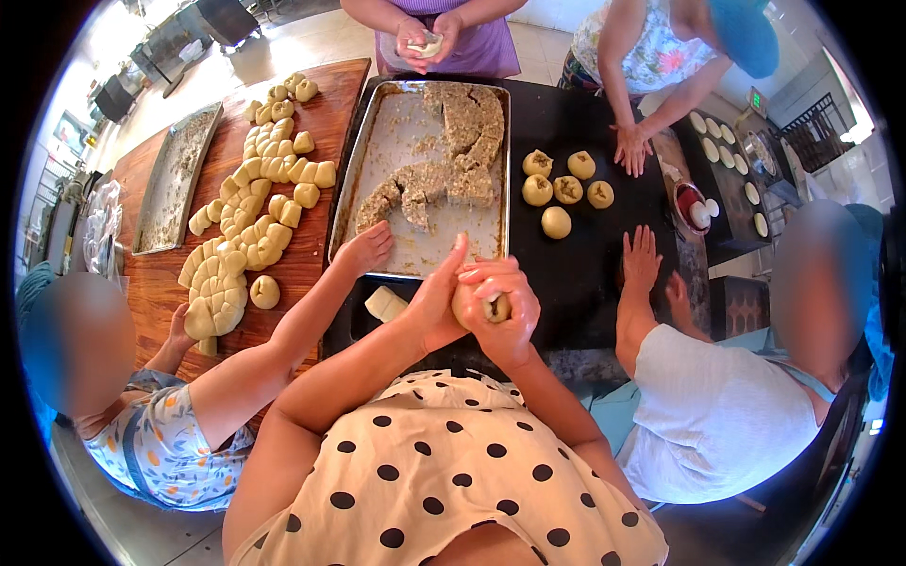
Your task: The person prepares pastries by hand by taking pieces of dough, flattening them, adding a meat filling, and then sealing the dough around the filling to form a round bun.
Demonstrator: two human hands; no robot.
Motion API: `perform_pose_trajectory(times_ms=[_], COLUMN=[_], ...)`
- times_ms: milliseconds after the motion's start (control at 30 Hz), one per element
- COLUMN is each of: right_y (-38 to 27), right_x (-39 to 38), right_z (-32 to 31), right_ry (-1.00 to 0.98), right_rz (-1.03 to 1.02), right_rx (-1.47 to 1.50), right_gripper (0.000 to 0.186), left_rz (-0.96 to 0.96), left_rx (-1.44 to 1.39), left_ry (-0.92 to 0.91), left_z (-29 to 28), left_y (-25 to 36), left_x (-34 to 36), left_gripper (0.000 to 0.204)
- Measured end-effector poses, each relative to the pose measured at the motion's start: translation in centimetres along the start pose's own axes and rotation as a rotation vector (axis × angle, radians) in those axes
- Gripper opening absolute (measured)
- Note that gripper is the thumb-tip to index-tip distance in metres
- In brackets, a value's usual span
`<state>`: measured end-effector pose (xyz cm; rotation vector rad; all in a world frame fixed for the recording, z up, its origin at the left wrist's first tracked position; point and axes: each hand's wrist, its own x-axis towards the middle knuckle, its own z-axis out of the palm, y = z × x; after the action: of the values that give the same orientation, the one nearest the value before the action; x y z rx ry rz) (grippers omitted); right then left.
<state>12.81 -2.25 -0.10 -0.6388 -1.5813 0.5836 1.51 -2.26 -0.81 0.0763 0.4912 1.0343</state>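
Observation:
In front of my chest, both my hands close round a ball of dough (497,307) with a dark hole at its gathered top. My left hand (436,309) cups it from the left, thumb raised. My right hand (507,309) wraps its fingers over the right side, round the hole. Just beyond lies a metal tray (382,127) holding a crumbly brown filling (469,123), partly broken away. By my left wrist, a pale piece of dough (385,304) sits on the dark table. Several filled dough balls (567,190) stand right of the tray, most with puckered dark tops.
At left, many cut dough pieces (215,283) cover a wooden board (321,104), beside a second tray (179,179). A co-worker's hand (366,249) touches the filling tray's near edge. Other co-workers' hands (632,149) press the table at right, near a red bowl (692,206).

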Motion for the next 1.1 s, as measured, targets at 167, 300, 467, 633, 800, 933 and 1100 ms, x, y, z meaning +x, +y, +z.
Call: perform_pose_trajectory(times_ms=[167, 300, 467, 633, 800, 933, 1100], right_y=[2.3, -0.1, 1.9, 0.9, 0.6, 1.8, 0.9], right_x=[-1.8, -0.4, -0.5, -0.8, 0.3, 0.2, 1.5], right_z=[2.4, 1.6, -1.1, -0.5, 0.8, 0.4, 0.2], right_ry=[0.203, 0.177, -0.035, 0.14, 0.312, 0.173, 0.117], right_rz=[0.023, 0.198, 0.238, 0.288, 0.208, 0.097, 0.201], right_rx=[-0.106, -0.097, -0.025, 0.091, 0.113, -0.035, 0.128], right_gripper=[0.02, 0.023, 0.027, 0.021, 0.013, 0.028, 0.041], left_rz=[0.236, 0.149, 0.03, 0.067, 0.21, 0.258, 0.104], left_rx=[0.153, 0.112, 0.053, 0.149, 0.273, 0.332, 0.277], left_ry=[0.201, 0.237, 0.159, 0.137, 0.304, 0.351, 0.152], left_z=[-1.3, -3.5, 0.2, 3.0, 7.1, 6.9, 2.2], left_y=[-1.8, -1.6, -0.8, -0.9, -1.0, -0.7, 1.0], left_x=[0.3, 0.4, -0.2, -0.4, -1.0, -0.4, 1.3], left_gripper=[0.055, 0.048, 0.048, 0.051, 0.052, 0.052, 0.054])
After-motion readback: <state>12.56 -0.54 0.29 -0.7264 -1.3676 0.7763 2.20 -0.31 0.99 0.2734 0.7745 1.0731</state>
